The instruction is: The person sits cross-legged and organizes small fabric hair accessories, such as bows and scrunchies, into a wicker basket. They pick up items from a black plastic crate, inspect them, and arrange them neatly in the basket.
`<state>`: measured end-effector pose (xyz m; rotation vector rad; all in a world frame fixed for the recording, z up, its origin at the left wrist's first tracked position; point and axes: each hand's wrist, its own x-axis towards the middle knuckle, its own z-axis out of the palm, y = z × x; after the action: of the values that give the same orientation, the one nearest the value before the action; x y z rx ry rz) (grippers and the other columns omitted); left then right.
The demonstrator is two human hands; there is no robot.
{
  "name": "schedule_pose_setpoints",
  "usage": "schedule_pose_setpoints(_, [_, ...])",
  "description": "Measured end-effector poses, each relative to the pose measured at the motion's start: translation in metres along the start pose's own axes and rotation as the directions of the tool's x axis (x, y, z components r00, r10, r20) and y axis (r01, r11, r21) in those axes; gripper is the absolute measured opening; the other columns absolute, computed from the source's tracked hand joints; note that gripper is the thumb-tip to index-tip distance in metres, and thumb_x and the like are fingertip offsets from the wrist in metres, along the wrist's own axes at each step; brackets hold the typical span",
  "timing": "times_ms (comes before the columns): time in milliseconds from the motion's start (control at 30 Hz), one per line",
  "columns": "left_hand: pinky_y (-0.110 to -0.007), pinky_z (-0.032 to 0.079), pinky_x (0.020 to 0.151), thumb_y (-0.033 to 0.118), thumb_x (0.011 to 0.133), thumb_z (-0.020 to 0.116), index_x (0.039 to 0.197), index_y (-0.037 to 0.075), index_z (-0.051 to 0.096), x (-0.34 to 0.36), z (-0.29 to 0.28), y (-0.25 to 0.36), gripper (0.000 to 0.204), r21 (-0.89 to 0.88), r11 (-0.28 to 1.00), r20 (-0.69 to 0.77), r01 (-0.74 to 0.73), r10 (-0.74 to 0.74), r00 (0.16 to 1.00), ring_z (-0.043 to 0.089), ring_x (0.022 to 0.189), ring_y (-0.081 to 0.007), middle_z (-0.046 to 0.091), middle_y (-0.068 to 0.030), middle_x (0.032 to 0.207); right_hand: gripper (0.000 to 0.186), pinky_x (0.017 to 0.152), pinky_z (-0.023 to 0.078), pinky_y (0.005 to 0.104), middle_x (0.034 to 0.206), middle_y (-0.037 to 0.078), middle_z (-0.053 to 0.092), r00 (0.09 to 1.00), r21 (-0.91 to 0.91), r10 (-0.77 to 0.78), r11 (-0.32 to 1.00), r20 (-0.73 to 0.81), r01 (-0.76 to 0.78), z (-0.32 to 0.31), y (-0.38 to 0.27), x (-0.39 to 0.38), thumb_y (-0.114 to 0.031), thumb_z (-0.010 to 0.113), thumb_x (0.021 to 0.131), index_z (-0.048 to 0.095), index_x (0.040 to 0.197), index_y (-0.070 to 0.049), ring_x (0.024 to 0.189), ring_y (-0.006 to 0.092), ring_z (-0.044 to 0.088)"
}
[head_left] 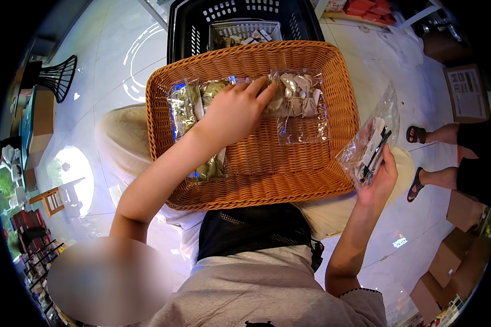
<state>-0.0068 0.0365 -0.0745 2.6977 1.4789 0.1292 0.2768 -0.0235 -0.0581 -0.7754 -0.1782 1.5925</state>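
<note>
A brown wicker basket rests across my lap. In it lie clear packets with olive-green contents on the left and packets with pale beige items on the right. My left hand reaches over the middle, fingers apart and slightly bent, fingertips touching the packets near the upper middle; what is under them is partly hidden. Outside the basket's right side, my right hand grips a crinkled clear bag containing white and black items.
Behind the basket stands a black plastic basket holding a smaller grey basket. Another person's sandalled feet are at the right, near cardboard boxes. A black chair, a small wooden stool and crowded shelving are at the left.
</note>
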Motion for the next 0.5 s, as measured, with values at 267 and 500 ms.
schedule_pose_setpoints(267, [-0.045, 0.037, 0.096, 0.008, 0.079, 0.05, 0.126, 0.001, 0.042, 0.012, 0.032, 0.026, 0.049, 0.181, 0.983, -0.205, -0.019, 0.057, 0.977, 0.043, 0.118, -0.0305, 0.041, -0.0132, 0.132, 0.041, 0.089, 0.046, 0.0372, 0.117, 0.018, 0.055, 0.997, 0.036, 0.038, 0.999, 0.062, -0.04, -0.001, 0.005, 0.001, -0.018, 0.045, 0.089, 0.042, 0.123, 0.005, 0.104, 0.0254, 0.056])
schedule_pose_setpoints(500, [-0.048, 0.018, 0.107, 0.026, 0.075, 0.057, 0.131, -0.002, 0.035, 0.008, 0.037, 0.026, 0.066, 0.033, 0.994, -0.042, -0.105, 0.107, 0.993, 0.027, 0.129, -0.0355, 0.033, -0.0175, 0.137, 0.041, 0.088, 0.047, 0.0366, 0.116, 0.018, 0.055, 0.998, 0.012, 0.031, 0.999, 0.055, -0.032, -0.003, 0.002, 0.0, -0.018, 0.045, 0.089, 0.042, 0.123, 0.004, 0.103, 0.0253, 0.056])
